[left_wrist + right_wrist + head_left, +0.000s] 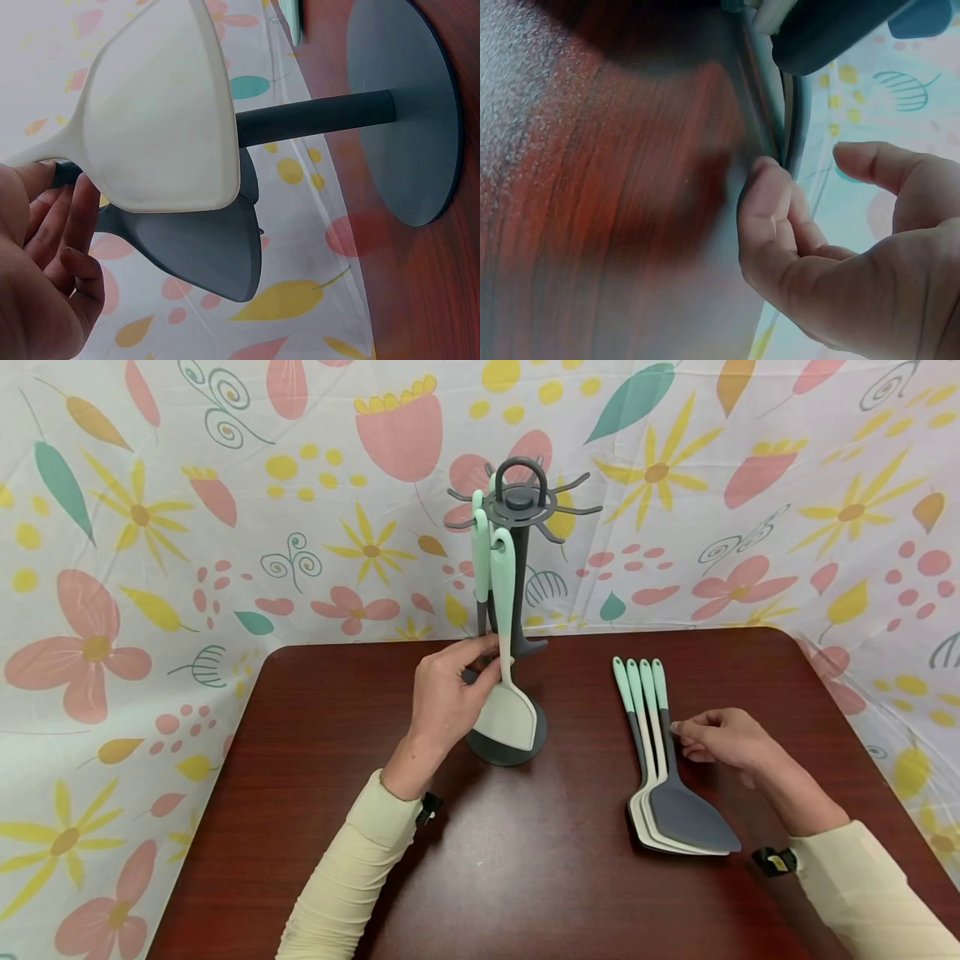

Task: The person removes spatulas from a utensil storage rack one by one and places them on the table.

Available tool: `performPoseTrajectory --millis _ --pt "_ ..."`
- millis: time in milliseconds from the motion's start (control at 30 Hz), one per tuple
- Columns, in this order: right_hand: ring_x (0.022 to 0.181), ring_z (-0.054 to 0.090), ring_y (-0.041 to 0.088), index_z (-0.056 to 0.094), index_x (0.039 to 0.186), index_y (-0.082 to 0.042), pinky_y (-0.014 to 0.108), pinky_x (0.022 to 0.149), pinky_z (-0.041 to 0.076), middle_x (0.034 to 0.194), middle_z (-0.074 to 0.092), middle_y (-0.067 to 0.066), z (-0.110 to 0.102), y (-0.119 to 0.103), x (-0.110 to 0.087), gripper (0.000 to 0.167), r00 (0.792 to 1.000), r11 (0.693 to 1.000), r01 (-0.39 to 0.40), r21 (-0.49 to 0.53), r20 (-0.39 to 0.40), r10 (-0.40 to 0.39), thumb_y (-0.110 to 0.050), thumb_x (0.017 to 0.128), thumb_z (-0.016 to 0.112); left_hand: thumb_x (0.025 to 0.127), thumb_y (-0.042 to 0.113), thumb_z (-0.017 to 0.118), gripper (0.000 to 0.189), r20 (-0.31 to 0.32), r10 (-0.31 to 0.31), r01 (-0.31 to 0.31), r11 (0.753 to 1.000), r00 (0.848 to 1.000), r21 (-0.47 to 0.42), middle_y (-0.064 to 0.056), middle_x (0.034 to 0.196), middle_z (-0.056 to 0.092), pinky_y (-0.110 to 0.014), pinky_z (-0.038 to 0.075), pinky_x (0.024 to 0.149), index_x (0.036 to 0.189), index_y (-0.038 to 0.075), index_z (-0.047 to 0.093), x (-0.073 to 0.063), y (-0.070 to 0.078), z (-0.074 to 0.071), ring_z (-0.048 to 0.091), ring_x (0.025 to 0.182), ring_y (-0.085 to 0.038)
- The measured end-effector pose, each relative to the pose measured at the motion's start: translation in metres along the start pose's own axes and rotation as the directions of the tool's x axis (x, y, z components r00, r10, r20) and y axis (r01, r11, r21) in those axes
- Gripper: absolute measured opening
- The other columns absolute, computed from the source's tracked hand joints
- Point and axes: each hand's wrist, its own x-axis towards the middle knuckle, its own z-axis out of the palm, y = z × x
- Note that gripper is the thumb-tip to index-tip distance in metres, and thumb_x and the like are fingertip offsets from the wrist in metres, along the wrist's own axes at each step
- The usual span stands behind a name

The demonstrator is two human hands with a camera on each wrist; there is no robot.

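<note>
My left hand pinches the shaft of a white spatula with a mint handle, which hangs in front of the grey utensil rack. Behind it hang grey utensils with mint handles, among them a grey spatula in the left wrist view. On the right of the table a row of several grey and white spatulas lies overlapped, a grey spatula on top. My right hand is beside its shaft, fingers loosely bent and thumb apart in the right wrist view; fingertips are at or very near it.
The rack's round base stands on the dark red-brown table. Several hooks stick out on the rack's right side. A flowered cloth hangs behind the table.
</note>
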Motion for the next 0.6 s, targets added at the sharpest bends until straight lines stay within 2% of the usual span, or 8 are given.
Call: performPoseTrajectory --millis 100,233,333,467,600 --pt "0.087 0.074 0.016 0.056 0.129 0.019 0.033 0.079 0.064 0.108 0.074 0.02 0.0 -0.003 -0.002 0.054 0.998 0.999 0.035 -0.033 -0.045 -0.036 -0.031 0.108 0.063 0.098 0.017 0.079 0.017 -0.001 0.002 -0.002 1.0 1.0 0.001 0.003 0.102 0.079 -0.035 0.061 0.068 0.115 0.016 0.083 0.0 0.0 0.0 0.073 0.08 -0.008" --pt "0.088 0.074 0.015 0.057 0.129 0.015 0.031 0.078 0.063 0.116 0.072 0.022 0.001 -0.007 -0.005 0.05 0.993 0.995 0.083 -0.057 -0.079 -0.088 -0.03 0.108 0.062 0.098 0.016 0.079 0.017 0.0 0.001 -0.001 1.0 1.0 -0.006 0.002 0.102 0.08 -0.042 0.062 0.068 0.115 0.016 0.083 0.0 0.0 0.0 0.073 0.08 -0.009" --pt "0.09 0.073 0.015 0.057 0.13 0.013 0.029 0.078 0.062 0.118 0.069 0.023 0.004 -0.013 -0.008 0.046 0.984 0.987 0.142 -0.072 -0.095 -0.148 -0.028 0.109 0.062 0.098 0.016 0.079 0.017 0.001 -0.002 0.002 1.0 1.0 -0.002 0.002 0.102 0.08 -0.041 0.062 0.068 0.115 0.016 0.083 0.0 0.0 0.0 0.073 0.081 -0.009" --pt "0.089 0.072 0.013 0.06 0.129 0.008 0.026 0.075 0.06 0.115 0.068 0.023 0.01 -0.025 -0.015 0.039 0.957 0.967 0.227 -0.116 -0.155 -0.244 -0.024 0.108 0.064 0.098 0.017 0.079 0.018 0.0 -0.003 0.003 1.0 1.0 0.016 0.003 0.103 0.08 -0.03 0.059 0.069 0.115 0.016 0.083 0.0 0.0 0.0 0.072 0.081 -0.007" --pt "0.086 0.069 0.009 0.065 0.124 0.002 0.023 0.068 0.057 0.111 0.069 0.02 0.017 -0.041 -0.022 0.033 0.927 0.942 0.279 -0.185 -0.204 -0.315 -0.026 0.106 0.068 0.098 0.018 0.08 0.018 -0.003 -0.003 0.003 1.0 1.0 0.026 0.004 0.103 0.08 -0.023 0.057 0.07 0.115 0.018 0.083 0.0 0.001 -0.001 0.073 0.081 -0.007"
